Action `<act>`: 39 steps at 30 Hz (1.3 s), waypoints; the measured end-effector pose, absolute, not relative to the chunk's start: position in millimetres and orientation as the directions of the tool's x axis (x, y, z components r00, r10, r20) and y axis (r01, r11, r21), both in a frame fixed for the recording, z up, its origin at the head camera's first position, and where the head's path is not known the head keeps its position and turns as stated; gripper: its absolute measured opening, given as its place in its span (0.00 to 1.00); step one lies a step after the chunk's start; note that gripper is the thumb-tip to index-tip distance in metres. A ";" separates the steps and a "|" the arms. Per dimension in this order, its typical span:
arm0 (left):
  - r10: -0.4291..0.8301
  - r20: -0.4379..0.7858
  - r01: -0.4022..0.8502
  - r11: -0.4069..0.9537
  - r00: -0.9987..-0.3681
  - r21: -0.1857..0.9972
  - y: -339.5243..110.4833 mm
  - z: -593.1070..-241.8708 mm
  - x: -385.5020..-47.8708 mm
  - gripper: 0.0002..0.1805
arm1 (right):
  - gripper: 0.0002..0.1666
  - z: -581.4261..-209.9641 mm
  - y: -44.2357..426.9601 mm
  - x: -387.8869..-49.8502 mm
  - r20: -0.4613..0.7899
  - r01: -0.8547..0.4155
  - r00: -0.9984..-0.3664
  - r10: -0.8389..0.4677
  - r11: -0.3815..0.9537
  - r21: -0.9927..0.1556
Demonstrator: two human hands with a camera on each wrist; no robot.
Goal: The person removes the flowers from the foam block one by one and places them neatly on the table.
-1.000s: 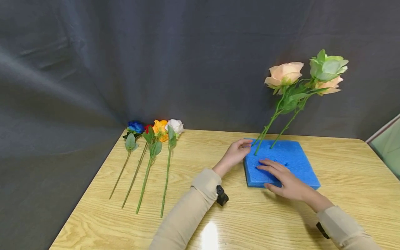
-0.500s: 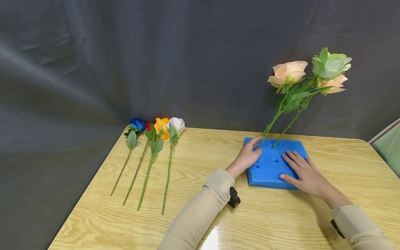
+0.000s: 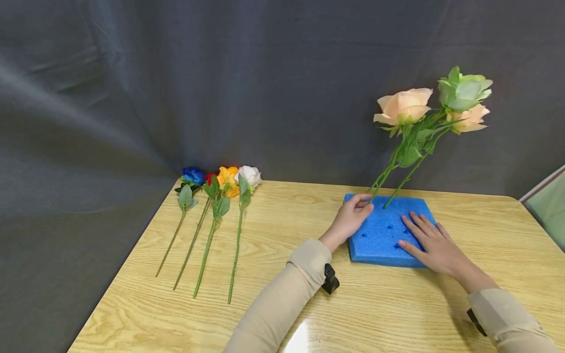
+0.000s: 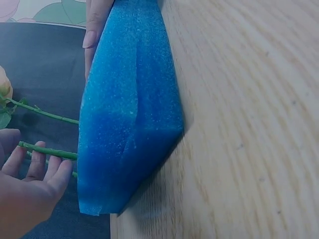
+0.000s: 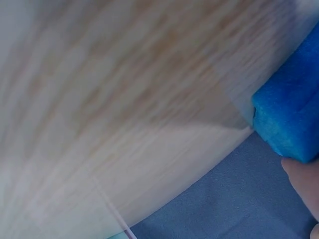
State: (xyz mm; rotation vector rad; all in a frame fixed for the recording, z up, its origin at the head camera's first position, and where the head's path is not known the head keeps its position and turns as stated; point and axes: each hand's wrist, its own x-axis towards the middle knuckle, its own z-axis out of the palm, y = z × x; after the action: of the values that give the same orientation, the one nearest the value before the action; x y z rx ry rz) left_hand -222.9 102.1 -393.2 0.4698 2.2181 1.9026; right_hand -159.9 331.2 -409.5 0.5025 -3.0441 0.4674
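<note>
Dark curtain [image 3: 287, 88] behind, wood-grain table [image 3: 282, 220] below. Green flower stem [image 4: 47, 151] stands at the far left part of a blue foam block [image 3: 375, 250], bloom end up, foot at the foam's top face; depth can't be told. Long axis tilted, leaning up and rightward in the head view. Which bloom tops it, can't tell, stems overlap: left peach rose [image 3: 403, 107], pale green rose [image 3: 465, 90] and right peach rose [image 3: 470, 118] all sit above. Left hand [image 3: 347, 220] has thumb and fingers clamped on the stem, low, just above the foam. Right hand [image 3: 434, 247] lies on the foam, fingers spread apart, probably bracing. Step in hand, as judged: seating or straightening this stem. Next move seems to call for steady pressure down the stem, foam kept pinned. Holes [image 3: 390, 226] show between the hands. Well apart at left, blue rose [image 3: 193, 175], red rose [image 3: 211, 178], orange rose [image 3: 227, 177], white rose [image 3: 250, 176] lie side by side, stem ends toward the person.
</note>
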 end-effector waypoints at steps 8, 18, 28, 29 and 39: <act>0.284 0.128 0.159 0.090 -0.950 0.983 98.1 -398.0 -224.8 0.14 | 0.43 -411.9 331.0 -159.1 0.091 -0.334 -0.942 -0.322 0.899 -0.284; 0.248 0.113 0.122 0.023 -0.962 0.992 94.0 -400.6 -227.5 0.14 | 0.37 -415.8 329.7 -160.5 0.149 -0.420 -0.907 -0.393 0.860 -0.291; 0.258 0.061 0.061 -0.008 -0.964 0.998 94.0 -396.8 -221.6 0.12 | 0.33 -415.5 336.5 -162.0 0.163 -0.420 -0.907 -0.388 0.860 -0.290; 0.258 0.056 0.055 -0.013 -0.965 0.998 94.2 -396.7 -221.5 0.12 | 0.33 -415.3 337.0 -162.0 0.158 -0.417 -0.909 -0.387 0.861 -0.291; 0.279 0.038 0.025 -0.049 -0.959 0.999 91.9 -397.2 -218.8 0.15 | 0.34 -418.3 338.9 -162.7 0.155 -0.424 -0.905 -0.396 0.864 -0.272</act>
State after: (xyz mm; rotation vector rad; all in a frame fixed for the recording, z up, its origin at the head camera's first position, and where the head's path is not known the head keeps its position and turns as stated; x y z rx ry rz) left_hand -218.8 91.9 -397.2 0.3312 2.0352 2.1289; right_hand -162.7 338.9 -418.3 0.6486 -2.9413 0.4613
